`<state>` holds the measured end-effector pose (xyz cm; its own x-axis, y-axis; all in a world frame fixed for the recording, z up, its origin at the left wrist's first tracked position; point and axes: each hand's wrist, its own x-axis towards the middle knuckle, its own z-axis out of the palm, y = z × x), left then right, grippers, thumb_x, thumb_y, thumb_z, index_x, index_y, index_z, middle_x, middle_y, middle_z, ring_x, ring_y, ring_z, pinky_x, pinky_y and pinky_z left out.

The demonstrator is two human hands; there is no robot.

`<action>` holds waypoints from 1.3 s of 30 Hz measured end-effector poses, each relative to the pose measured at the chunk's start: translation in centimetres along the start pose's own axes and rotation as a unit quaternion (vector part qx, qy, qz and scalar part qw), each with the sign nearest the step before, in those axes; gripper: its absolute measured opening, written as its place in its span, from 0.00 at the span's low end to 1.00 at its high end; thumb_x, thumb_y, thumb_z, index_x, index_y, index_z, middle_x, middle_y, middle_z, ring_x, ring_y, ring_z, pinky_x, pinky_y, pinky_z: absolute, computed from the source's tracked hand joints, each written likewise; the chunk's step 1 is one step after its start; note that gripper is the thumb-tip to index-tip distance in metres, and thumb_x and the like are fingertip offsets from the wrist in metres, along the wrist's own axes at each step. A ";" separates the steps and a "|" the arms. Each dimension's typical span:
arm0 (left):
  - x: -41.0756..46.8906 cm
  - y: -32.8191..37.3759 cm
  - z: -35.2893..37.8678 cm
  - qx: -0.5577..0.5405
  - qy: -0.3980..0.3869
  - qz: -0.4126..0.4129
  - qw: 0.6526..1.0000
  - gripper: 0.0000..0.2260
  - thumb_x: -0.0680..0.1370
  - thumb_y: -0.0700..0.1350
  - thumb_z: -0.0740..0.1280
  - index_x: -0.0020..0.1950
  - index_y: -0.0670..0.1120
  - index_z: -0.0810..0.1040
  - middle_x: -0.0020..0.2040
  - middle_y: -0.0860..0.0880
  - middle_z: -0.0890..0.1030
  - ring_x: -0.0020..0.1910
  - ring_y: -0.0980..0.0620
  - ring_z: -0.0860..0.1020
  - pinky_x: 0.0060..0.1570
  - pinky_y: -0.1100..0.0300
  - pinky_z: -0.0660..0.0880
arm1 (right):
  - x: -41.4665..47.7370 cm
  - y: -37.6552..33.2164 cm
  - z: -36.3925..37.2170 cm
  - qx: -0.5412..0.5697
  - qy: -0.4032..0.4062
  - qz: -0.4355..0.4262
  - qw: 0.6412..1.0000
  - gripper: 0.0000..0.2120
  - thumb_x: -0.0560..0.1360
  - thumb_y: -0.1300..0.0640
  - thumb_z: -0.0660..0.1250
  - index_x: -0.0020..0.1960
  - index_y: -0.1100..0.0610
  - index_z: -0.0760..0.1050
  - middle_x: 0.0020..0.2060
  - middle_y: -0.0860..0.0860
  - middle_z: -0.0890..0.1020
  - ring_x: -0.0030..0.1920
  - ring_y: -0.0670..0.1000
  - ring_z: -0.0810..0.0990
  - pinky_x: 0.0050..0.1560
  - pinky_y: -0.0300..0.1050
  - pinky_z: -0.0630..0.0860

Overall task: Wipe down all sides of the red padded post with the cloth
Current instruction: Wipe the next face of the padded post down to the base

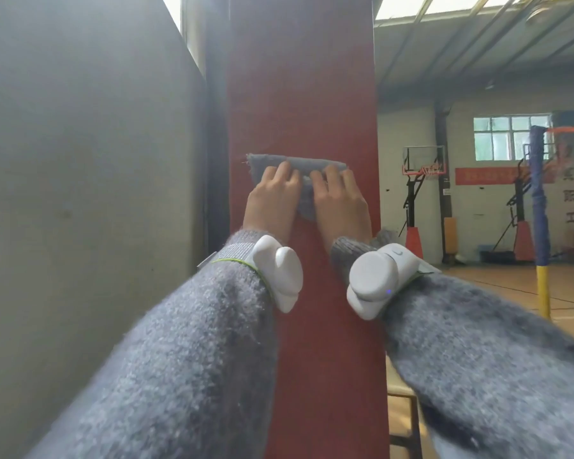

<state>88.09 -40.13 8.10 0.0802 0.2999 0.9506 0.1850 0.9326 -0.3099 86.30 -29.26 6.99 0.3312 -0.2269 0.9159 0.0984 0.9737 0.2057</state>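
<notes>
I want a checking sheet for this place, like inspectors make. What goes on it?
Surface: red post, upright, its front face towards the camera.
Job's things: grey cloth, flat against the post's front.
Clutter: nothing seen.
Grips: left hand and right hand side by side, both pressing the cloth onto the post.
Cables: nothing seen.
Surroundings: grey wall on the left; on the right a gym with a hoop, a blue pole and a window.

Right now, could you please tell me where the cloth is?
In the head view, the cloth lies flat against the facing side of the red post, centre frame, pressed under the left hand and right hand.
</notes>
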 end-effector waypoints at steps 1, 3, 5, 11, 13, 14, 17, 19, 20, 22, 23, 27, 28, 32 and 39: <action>-0.5 -0.1 0.1 0.001 0.002 0.002 1.000 0.13 0.64 0.40 0.54 0.29 0.47 0.78 0.31 0.51 0.77 0.29 0.53 0.77 0.18 0.65 0.69 | -0.6 -0.1 -0.1 -0.003 0.003 -0.008 1.000 0.11 0.70 0.61 0.57 0.36 0.56 0.78 0.35 0.52 0.79 0.34 0.53 0.78 0.37 0.41 0.71; -1.6 -0.1 0.3 0.004 0.017 0.005 1.000 0.13 0.64 0.40 0.54 0.30 0.47 0.79 0.31 0.51 0.77 0.30 0.53 0.78 0.19 0.65 0.70 | -1.7 -0.3 -0.5 -0.003 0.003 -0.016 1.000 0.10 0.70 0.61 0.58 0.38 0.56 0.78 0.36 0.52 0.79 0.36 0.53 0.78 0.40 0.41 0.69; -3.0 0.2 0.3 0.006 0.023 0.007 1.000 0.14 0.65 0.39 0.54 0.31 0.46 0.79 0.32 0.51 0.77 0.30 0.53 0.78 0.20 0.65 0.70 | -3.0 -0.8 -1.0 0.009 -0.016 -0.018 1.000 0.11 0.70 0.62 0.58 0.40 0.57 0.79 0.36 0.53 0.80 0.36 0.53 0.79 0.41 0.41 0.71; -2.6 -1.2 -1.4 0.068 0.001 0.088 0.994 0.15 0.65 0.41 0.53 0.29 0.49 0.79 0.30 0.54 0.76 0.29 0.56 0.78 0.16 0.66 0.65 | -1.8 0.1 -1.4 0.021 0.006 -0.107 0.994 0.12 0.69 0.64 0.56 0.36 0.56 0.78 0.31 0.51 0.78 0.32 0.52 0.78 0.31 0.41 0.74; -0.3 -2.1 -1.4 0.073 -0.015 0.070 0.995 0.15 0.64 0.41 0.53 0.27 0.49 0.79 0.29 0.54 0.77 0.29 0.57 0.78 0.15 0.67 0.65 | 0.9 -0.1 -0.6 0.029 0.004 -0.085 0.996 0.13 0.66 0.63 0.56 0.32 0.56 0.78 0.30 0.50 0.78 0.30 0.51 0.78 0.26 0.40 0.72; 0.8 -2.3 -1.3 0.063 -0.023 0.059 0.996 0.14 0.64 0.41 0.54 0.26 0.49 0.79 0.29 0.55 0.77 0.28 0.57 0.78 0.15 0.67 0.65 | 2.2 -0.5 -0.3 0.037 0.000 -0.063 0.997 0.13 0.64 0.62 0.55 0.30 0.56 0.78 0.29 0.50 0.79 0.29 0.51 0.79 0.24 0.39 0.70; 2.6 -3.2 -0.8 0.059 -0.029 0.060 0.996 0.05 0.58 0.42 0.64 0.26 0.49 0.79 0.29 0.55 0.77 0.29 0.57 0.79 0.15 0.66 0.67 | 5.0 -1.4 0.3 0.040 0.010 -0.036 0.998 0.14 0.61 0.62 0.53 0.25 0.57 0.76 0.27 0.50 0.79 0.26 0.51 0.77 0.20 0.36 0.66; 2.6 -4.1 -0.1 0.055 0.003 0.077 0.995 0.06 0.58 0.41 0.64 0.29 0.49 0.80 0.31 0.53 0.78 0.30 0.54 0.79 0.14 0.66 0.67 | 5.6 -1.2 0.5 0.035 0.016 -0.040 0.998 0.14 0.61 0.62 0.54 0.24 0.56 0.75 0.25 0.49 0.77 0.25 0.50 0.76 0.20 0.36 0.65; 2.5 -4.3 0.2 0.044 0.017 0.079 0.996 0.08 0.61 0.40 0.62 0.30 0.48 0.80 0.31 0.52 0.78 0.30 0.53 0.79 0.14 0.66 0.68 | 5.6 -1.0 0.6 0.037 0.022 -0.042 0.998 0.13 0.62 0.62 0.54 0.25 0.56 0.75 0.26 0.49 0.77 0.25 0.50 0.76 0.20 0.36 0.65; 2.3 -4.3 0.8 0.029 0.053 0.053 0.997 0.14 0.64 0.40 0.56 0.31 0.48 0.81 0.32 0.52 0.78 0.30 0.53 0.78 0.16 0.66 0.69 | 5.1 -1.3 1.0 0.044 0.030 -0.036 0.998 0.13 0.63 0.62 0.55 0.26 0.56 0.76 0.27 0.50 0.77 0.27 0.51 0.77 0.22 0.37 0.66; 2.2 -4.2 1.1 0.025 0.068 0.040 0.997 0.14 0.64 0.40 0.54 0.32 0.47 0.80 0.32 0.51 0.78 0.29 0.53 0.78 0.17 0.65 0.70 | 4.9 -1.6 1.1 0.048 0.030 -0.025 0.998 0.13 0.63 0.62 0.55 0.27 0.56 0.76 0.27 0.50 0.78 0.28 0.51 0.77 0.24 0.38 0.67; 1.6 -3.8 1.2 0.031 0.082 0.029 0.996 0.13 0.64 0.39 0.56 0.32 0.47 0.80 0.31 0.51 0.78 0.29 0.52 0.78 0.18 0.65 0.71 | 4.2 -2.2 1.1 0.045 0.031 0.006 0.998 0.13 0.64 0.61 0.55 0.28 0.55 0.77 0.28 0.50 0.78 0.30 0.51 0.78 0.27 0.39 0.69; 1.3 -3.8 1.0 0.043 0.081 0.029 0.995 0.14 0.64 0.39 0.54 0.32 0.48 0.80 0.32 0.52 0.78 0.29 0.53 0.78 0.19 0.66 0.71 | 4.1 -2.1 1.0 0.041 0.034 0.003 0.999 0.13 0.64 0.61 0.55 0.29 0.55 0.77 0.29 0.50 0.78 0.30 0.51 0.79 0.27 0.39 0.70; 1.0 -3.6 0.6 0.065 0.065 0.024 0.995 0.16 0.63 0.40 0.52 0.31 0.49 0.79 0.31 0.53 0.77 0.29 0.56 0.77 0.19 0.67 0.69 | 3.9 -1.8 0.9 0.040 0.039 -0.015 0.998 0.13 0.64 0.62 0.55 0.29 0.55 0.77 0.29 0.50 0.78 0.30 0.51 0.79 0.27 0.39 0.71; -0.5 -3.6 1.4 0.059 0.080 0.050 0.994 0.08 0.61 0.37 0.63 0.34 0.47 0.80 0.33 0.51 0.77 0.31 0.52 0.78 0.20 0.64 0.72 | 2.1 -2.0 0.6 0.054 0.038 -0.025 0.998 0.13 0.66 0.64 0.55 0.31 0.56 0.77 0.30 0.52 0.78 0.30 0.53 0.78 0.31 0.40 0.73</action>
<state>86.01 -43.32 8.77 0.2498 0.3656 0.8966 0.0521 0.9195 -0.3895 86.20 -31.66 8.67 0.3990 -0.2717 0.8758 0.0167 0.9571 0.2893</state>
